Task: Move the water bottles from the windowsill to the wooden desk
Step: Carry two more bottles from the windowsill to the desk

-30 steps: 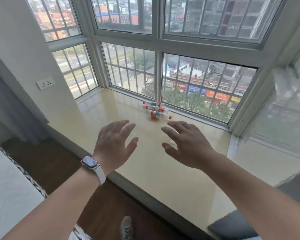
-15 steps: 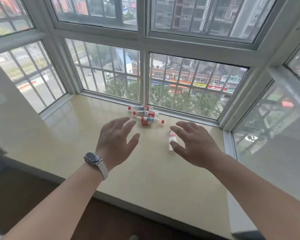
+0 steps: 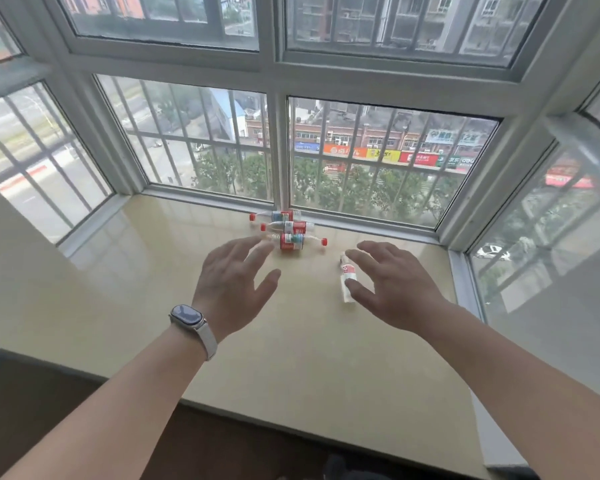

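The person is reaching over the windowsill [image 3: 153,306]: the left hand [image 3: 234,284] and right hand [image 3: 392,285] are hovering spread and empty, needing next to close on the water bottles [image 3: 286,230].

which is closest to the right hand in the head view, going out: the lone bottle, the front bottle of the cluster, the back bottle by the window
1. lone bottle, lying just left of the right hand fingertips.
2. front bottle of the cluster, farther left and back.
3. back bottle, closest to the window frame.
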Demonstrator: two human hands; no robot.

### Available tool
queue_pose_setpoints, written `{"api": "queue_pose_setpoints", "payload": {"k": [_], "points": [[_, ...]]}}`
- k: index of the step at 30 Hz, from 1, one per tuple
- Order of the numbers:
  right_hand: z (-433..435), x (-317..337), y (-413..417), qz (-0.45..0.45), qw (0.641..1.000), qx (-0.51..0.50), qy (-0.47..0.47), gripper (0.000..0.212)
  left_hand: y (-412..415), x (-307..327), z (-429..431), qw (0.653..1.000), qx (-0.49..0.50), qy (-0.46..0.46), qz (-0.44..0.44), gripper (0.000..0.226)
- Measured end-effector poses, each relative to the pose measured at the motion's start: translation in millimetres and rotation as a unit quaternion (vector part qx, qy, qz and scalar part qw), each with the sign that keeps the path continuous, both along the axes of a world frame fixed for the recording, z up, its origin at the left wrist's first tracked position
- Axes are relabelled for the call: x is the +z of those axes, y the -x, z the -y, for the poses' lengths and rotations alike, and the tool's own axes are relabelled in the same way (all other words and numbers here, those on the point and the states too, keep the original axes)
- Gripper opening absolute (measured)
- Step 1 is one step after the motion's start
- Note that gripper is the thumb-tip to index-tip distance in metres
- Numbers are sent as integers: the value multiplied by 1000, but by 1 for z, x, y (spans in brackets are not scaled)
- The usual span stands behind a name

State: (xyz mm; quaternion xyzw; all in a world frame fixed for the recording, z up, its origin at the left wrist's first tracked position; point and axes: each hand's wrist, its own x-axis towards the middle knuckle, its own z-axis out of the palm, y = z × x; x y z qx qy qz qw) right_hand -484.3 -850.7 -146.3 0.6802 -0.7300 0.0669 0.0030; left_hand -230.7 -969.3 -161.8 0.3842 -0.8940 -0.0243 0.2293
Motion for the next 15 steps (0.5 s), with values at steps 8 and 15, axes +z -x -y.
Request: {"api": "queue_pose_setpoints", "payload": {"k": [8,15], "points": [[36,-18,34,23,1000,-5,-19,64,44,-2,42,999,-25,-18,44,50],[66,-39,90,57,998,-21,-16,58,103,-17,85,993,-77,-35,79,49]]}}
